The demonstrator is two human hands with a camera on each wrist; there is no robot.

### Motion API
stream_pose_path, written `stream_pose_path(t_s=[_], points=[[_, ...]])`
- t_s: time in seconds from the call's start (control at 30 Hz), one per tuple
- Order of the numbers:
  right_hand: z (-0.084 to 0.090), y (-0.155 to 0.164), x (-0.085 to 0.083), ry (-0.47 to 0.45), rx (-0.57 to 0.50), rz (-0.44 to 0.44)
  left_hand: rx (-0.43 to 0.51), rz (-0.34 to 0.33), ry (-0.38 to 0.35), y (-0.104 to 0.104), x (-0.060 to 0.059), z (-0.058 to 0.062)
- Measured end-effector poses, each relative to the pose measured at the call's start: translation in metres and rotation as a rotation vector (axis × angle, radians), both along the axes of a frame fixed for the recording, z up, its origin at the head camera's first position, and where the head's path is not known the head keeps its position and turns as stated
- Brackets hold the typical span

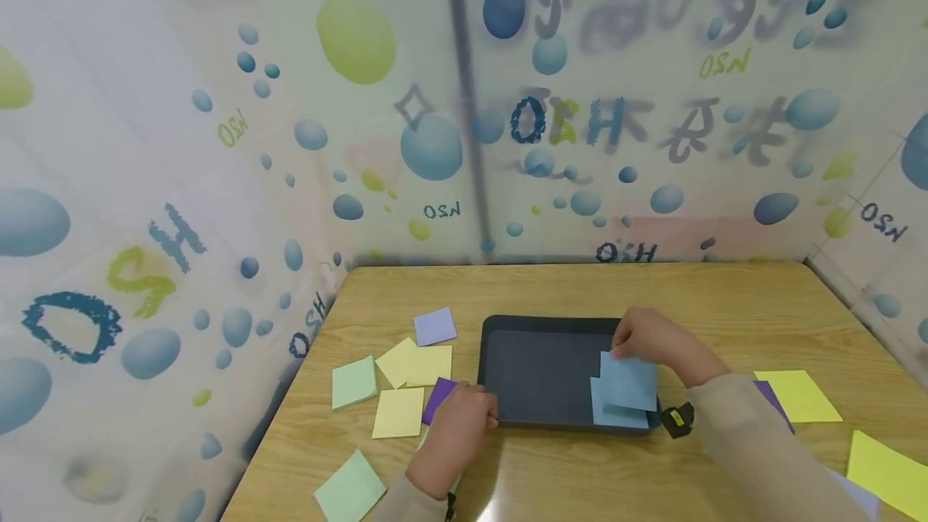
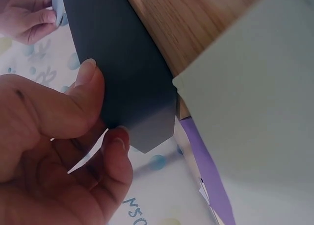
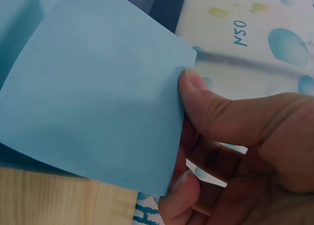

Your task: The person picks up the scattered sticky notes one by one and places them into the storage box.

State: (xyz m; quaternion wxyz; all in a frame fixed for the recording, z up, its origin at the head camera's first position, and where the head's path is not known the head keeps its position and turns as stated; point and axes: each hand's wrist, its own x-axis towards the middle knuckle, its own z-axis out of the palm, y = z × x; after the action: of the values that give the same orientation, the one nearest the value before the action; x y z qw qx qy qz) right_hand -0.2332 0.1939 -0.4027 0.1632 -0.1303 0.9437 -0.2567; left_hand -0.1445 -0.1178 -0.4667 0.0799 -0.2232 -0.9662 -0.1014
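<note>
A wood-grain table [image 1: 580, 288] carries a matte dark rectangular tray [image 1: 540, 377] with rounded corners. The left hand [image 1: 457, 433] pinches the tray's near left edge, thumb on top. The right hand [image 1: 652, 341] pinches a smooth square blue paper note [image 1: 629, 381] by one edge over the tray's right end, above another blue note [image 1: 616, 416].

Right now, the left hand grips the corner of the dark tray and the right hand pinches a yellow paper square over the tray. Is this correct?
Not quite. The paper square pinched by the right hand is light blue, not yellow, as the right wrist view shows. The rest holds: the left hand grips the corner of the dark tray, and the square is over the tray.
</note>
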Motion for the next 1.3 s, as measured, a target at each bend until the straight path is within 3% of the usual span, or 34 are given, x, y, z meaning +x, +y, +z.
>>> stream_pose_path(t_s=[0.43,0.63,1.3], points=[[-0.02,-0.011,0.0,-0.055,0.017,0.047,-0.004,0.015,-0.032,-0.001,-0.002,-0.004],[-0.03,-0.013,-0.004,-0.098,0.042,0.018,0.009,0.031,-0.063,0.0,-0.001,0.0],[-0.046,-0.024,-0.005,-0.043,0.115,-0.032,0.001,0.041,-0.047,-0.001,0.0,0.0]])
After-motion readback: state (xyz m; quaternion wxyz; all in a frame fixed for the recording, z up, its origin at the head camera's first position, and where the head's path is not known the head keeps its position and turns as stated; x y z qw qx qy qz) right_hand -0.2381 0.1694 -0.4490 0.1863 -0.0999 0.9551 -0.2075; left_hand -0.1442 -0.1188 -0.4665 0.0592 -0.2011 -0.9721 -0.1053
